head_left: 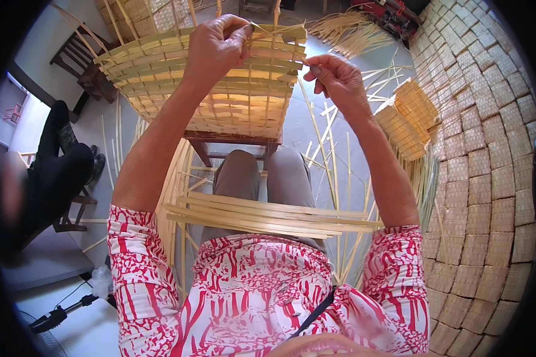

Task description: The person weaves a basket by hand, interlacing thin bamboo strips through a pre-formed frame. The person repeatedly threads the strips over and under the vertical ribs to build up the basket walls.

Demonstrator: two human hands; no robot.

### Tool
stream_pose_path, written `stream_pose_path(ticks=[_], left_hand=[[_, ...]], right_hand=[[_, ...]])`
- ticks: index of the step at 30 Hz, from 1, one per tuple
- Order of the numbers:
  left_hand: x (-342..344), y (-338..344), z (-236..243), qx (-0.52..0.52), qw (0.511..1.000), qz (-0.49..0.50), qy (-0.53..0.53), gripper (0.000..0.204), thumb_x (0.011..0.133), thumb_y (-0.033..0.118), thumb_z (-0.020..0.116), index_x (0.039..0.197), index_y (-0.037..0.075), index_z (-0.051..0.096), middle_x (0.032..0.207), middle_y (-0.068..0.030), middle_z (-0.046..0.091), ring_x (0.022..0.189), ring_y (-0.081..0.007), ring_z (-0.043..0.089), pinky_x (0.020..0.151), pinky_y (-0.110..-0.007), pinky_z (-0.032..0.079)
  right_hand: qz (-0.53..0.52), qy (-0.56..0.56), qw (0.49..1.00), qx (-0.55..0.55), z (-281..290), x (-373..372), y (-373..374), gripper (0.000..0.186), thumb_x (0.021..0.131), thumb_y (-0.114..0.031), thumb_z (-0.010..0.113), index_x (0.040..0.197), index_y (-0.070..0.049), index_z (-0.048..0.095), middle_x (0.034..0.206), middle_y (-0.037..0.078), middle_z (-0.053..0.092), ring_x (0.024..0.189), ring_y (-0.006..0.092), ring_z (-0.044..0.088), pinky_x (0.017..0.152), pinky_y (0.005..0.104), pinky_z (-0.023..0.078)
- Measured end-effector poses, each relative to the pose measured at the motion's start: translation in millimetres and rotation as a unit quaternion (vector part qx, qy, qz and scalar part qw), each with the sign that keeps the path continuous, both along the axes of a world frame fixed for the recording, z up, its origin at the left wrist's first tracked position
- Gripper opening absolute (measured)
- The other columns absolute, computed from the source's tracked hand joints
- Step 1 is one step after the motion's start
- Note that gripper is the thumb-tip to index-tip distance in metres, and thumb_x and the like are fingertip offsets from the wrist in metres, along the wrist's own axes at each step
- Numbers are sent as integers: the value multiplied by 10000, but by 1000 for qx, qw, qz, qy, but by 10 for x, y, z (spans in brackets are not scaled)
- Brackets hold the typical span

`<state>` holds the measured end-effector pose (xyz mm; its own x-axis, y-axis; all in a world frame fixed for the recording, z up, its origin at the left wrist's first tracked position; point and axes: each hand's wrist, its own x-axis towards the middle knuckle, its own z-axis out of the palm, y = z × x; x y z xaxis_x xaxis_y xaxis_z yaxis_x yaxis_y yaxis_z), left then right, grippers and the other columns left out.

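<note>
In front of my knees a woven bamboo basket [238,107] rests on a wooden stool [232,137], its strips green and pale yellow. My left hand [219,46] is above the basket's upper edge, thumb and fingers pinched on a thin bamboo strip [274,34]. That strip runs along the basket's upper right corner. Just right of this corner, my right hand [339,80] has its thumb and forefinger pressed together at the strip's other end, close to the woven side. Several flat bamboo strips [262,215] lie across my lap.
Stacked woven baskets [476,178] form a wall at the right, with a woven piece [408,116] before them. Loose strips [330,149] litter the floor, and a bundle [351,33] lies at the back. At the left are a wooden chair [86,62] and a seated person [47,160] in dark clothes.
</note>
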<state>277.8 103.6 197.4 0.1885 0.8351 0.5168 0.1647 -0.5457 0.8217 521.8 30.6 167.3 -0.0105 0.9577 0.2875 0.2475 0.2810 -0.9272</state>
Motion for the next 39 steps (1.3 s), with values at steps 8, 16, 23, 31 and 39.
stream_pose_path(ticks=[8,16,23,31,39], left_hand=[[335,-122,31,505,821,42,264,220,833,92,714,1042,156,699,983,-8,669,774,-189,698,593,-288,557],[568,-234,78,444,854,65,264,51,848,144,677,888,115,663,894,-47,634,736,-266,674,571,-384,531],[590,-393,138,377,895,69,228,166,765,122,687,913,72,630,898,-78,625,773,-311,682,622,-410,543],[344,-325,316,322,927,-104,162,20,881,42,677,894,53,666,825,-64,588,692,-202,623,606,-317,500],[316,-309,299,276,949,-134,69,95,885,14,708,977,23,730,895,-53,640,733,-122,620,625,-267,493]], right_hand=[[13,5,1000,28,119,21,-45,204,973,22,538,1044,-41,718,775,23,695,644,48,577,574,211,493],[-71,136,984,89,40,-293,-261,219,968,32,533,1100,1,706,785,38,702,653,36,575,580,199,490],[-159,169,959,163,-114,-621,-247,241,944,58,550,1123,6,703,838,34,666,666,75,578,584,231,470],[-78,-138,947,281,254,-158,-328,258,901,64,591,1087,-61,719,824,99,699,692,181,661,629,290,527],[-55,-77,990,102,-439,-276,-497,166,954,-94,669,1096,-23,716,875,36,717,766,85,635,699,258,535]])
